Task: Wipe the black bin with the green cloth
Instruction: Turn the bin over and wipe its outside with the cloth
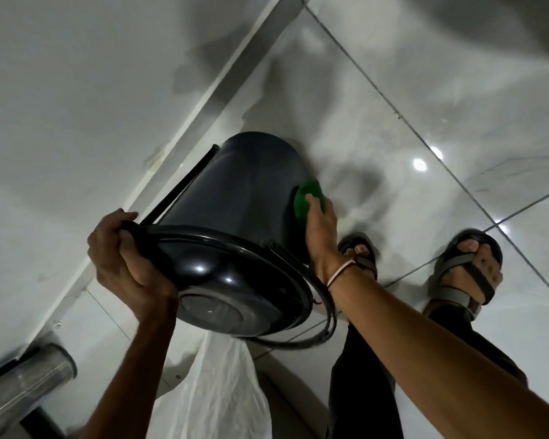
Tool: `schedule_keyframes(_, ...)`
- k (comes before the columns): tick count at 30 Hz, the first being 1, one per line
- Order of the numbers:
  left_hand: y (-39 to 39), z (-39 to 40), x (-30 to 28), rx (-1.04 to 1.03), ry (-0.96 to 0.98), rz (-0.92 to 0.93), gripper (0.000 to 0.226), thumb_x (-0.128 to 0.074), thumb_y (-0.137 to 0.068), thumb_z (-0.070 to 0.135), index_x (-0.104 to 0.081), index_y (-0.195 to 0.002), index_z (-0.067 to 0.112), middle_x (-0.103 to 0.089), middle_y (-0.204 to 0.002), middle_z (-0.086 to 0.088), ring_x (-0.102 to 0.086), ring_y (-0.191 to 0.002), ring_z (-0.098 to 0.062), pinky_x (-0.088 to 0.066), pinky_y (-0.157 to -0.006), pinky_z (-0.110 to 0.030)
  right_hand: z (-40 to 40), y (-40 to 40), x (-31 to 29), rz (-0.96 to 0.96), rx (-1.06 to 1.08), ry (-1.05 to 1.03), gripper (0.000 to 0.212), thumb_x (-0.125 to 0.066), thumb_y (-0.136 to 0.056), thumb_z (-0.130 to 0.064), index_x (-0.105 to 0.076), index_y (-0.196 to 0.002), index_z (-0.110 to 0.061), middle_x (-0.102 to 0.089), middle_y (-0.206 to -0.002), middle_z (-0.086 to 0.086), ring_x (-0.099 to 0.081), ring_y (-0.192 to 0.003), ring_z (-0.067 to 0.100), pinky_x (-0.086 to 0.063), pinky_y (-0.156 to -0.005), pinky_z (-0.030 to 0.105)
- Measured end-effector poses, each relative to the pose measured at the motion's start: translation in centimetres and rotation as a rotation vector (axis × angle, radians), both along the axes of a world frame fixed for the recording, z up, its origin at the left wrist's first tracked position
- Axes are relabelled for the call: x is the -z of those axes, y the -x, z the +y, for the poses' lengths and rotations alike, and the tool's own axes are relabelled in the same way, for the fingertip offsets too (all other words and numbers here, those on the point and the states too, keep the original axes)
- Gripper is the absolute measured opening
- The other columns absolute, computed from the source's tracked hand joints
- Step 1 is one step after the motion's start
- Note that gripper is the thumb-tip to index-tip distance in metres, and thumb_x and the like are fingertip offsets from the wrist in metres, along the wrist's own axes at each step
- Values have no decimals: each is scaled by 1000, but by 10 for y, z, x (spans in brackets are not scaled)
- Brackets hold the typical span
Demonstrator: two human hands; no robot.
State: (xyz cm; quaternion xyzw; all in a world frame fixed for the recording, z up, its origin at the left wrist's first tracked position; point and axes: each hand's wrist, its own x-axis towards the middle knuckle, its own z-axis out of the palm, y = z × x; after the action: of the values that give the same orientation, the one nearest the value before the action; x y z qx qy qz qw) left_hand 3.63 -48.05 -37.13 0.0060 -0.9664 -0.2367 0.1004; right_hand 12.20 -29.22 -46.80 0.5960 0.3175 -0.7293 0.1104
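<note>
The black bin (pixel 235 191) is tilted on its side above the floor, its open rim toward me and its base pointing away. My left hand (pixel 121 258) grips the rim at the left, next to the thin black handle. My right hand (pixel 320 229) presses the green cloth (pixel 308 198) flat against the bin's right outer wall. Only part of the cloth shows past my fingers.
Glossy white floor tiles (pixel 425 106) spread around, with a white wall and skirting (pixel 184 122) at the left. My sandalled feet (pixel 463 270) stand right of the bin. A white plastic bag (pixel 222 391) hangs below the bin. A shiny metal cylinder (pixel 23 384) lies at the bottom left.
</note>
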Motion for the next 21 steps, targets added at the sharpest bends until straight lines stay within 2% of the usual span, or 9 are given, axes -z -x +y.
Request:
schedule_keyframes(2,-3,11,-1,20,-34,44,33,-39,-100,8,-68,-113,0,-63,-115,2,-55,-113,-8,-42,-99,-32,3,0,8,-84,13,68,46,-50,-106,-34,-49,-149,-19,-56,-150,15,-56,-135,36,-46,-116,40)
schedule_keyframes(4,-6,23,-4,56,-28,35,32,-39,-99,6,-69,-110,2,-65,-115,1,-55,-114,-9,-44,-99,-38,7,-3,9,-64,-2,72,45,-55,-104,-34,-52,-148,-24,-60,-148,12,-58,-134,33,-46,-119,45)
schedule_keyframes(6,-9,27,-4,91,-18,32,32,-39,-98,4,-70,-109,2,-70,-116,-9,-58,-115,-19,-45,-100,-45,12,-11,2,68,-43,-6,42,-61,-102,-29,-56,-143,-30,-65,-142,6,-62,-131,27,-49,-117,46)
schedule_keyframes(8,-14,29,-5,97,-1,22,32,-40,-98,4,-70,-109,2,-71,-117,-17,-59,-116,-29,-46,-101,-50,19,-15,-12,299,-143,-90,42,-65,-98,-28,-59,-138,-39,-61,-144,-1,-59,-135,22,-53,-113,37)
schedule_keyframes(10,-18,32,-6,108,10,7,33,-39,-99,7,-70,-111,2,-71,-118,-18,-58,-116,-31,-46,-101,-55,23,-13,-32,556,-299,-175,44,-68,-90,-31,-63,-132,-43,-53,-153,-11,-48,-146,13,-44,-120,33)
schedule_keyframes(13,-22,33,-6,152,-20,5,36,-39,-103,10,-66,-126,3,-67,-124,-7,-60,-117,-30,-47,-102,-59,24,6,-54,824,-613,-287,45,-67,-85,-31,-71,-130,-29,-53,-157,-12,-35,-155,7,-26,-131,47)
schedule_keyframes(17,-31,27,-4,198,-93,8,46,-41,-105,8,-51,-149,-1,-62,-138,-7,-60,-122,-44,-49,-106,-53,27,40,-64,931,-969,-327,41,-68,-92,-33,-69,-133,-32,-49,-160,-15,-28,-157,3,-20,-130,54)
schedule_keyframes(19,-35,26,-3,228,-92,19,46,-40,-105,6,-51,-149,-3,-62,-139,-10,-60,-121,-42,-50,-103,-47,24,53,-65,959,-1088,-361,38,-67,-95,-33,-68,-133,-35,-48,-160,-17,-27,-158,4,-19,-130,56)
schedule_keyframes(21,-38,22,-1,212,-86,23,44,-39,-106,9,-55,-146,-1,-66,-137,-16,-61,-119,-37,-50,-102,-46,19,56,-64,971,-1092,-370,38,-67,-94,-32,-69,-132,-34,-50,-159,-16,-28,-157,5,-19,-129,56)
